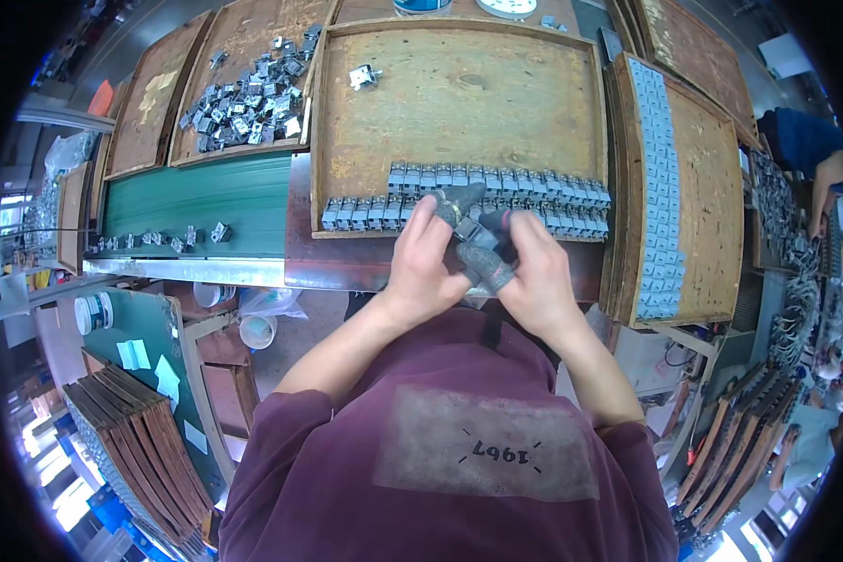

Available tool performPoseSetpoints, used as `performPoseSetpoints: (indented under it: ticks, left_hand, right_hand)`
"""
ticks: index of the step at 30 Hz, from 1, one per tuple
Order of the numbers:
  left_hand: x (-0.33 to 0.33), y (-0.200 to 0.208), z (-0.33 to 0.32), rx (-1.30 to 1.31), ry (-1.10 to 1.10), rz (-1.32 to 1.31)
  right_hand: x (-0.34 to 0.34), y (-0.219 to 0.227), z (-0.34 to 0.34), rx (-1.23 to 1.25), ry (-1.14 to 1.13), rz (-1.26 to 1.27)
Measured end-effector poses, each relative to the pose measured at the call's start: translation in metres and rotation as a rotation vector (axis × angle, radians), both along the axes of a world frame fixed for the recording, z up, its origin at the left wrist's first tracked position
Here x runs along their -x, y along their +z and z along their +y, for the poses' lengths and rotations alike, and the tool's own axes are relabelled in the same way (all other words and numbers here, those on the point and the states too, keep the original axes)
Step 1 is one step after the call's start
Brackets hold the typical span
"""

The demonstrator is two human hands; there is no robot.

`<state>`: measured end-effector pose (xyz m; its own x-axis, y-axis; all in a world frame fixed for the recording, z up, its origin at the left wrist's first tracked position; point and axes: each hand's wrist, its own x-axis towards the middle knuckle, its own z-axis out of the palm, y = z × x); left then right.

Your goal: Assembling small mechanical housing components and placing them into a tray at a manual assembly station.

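Both my hands meet at the near edge of a shallow wooden tray (459,94), their fingers closed round one small grey metal part (474,233). My left hand (423,272) grips it from the left and my right hand (539,276) from the right. Dark grey coverings wrap several fingertips and hide much of the part. Just beyond the hands, two rows of similar small metal parts (356,214) stand packed along the tray's near side. A single loose part (362,77) lies near the tray's far left corner.
To the left, a green conveyor belt (197,197) carries several small parts, with a wooden tray of heaped parts (253,103) behind it. A tray with rows of grey parts (658,187) sits at the right. Stacked wooden trays (140,450) stand lower left. Another person's arm (826,183) shows far right.
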<state>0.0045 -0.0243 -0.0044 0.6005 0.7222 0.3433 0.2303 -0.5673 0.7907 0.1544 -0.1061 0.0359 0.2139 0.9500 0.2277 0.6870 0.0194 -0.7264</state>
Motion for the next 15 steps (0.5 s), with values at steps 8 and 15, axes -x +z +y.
performPoseSetpoints:
  ticks: [8, 15]
  left_hand:
    - [0.002, 0.001, -0.003, 0.010, -0.194, -0.078]
    - [-0.003, 0.003, 0.012, -0.155, -0.277, -0.040]
  right_hand:
    - [-0.020, -0.002, -0.001, 0.313, 0.175, 0.264]
    - [-0.030, -0.027, -0.011, 0.208, 0.137, 0.289]
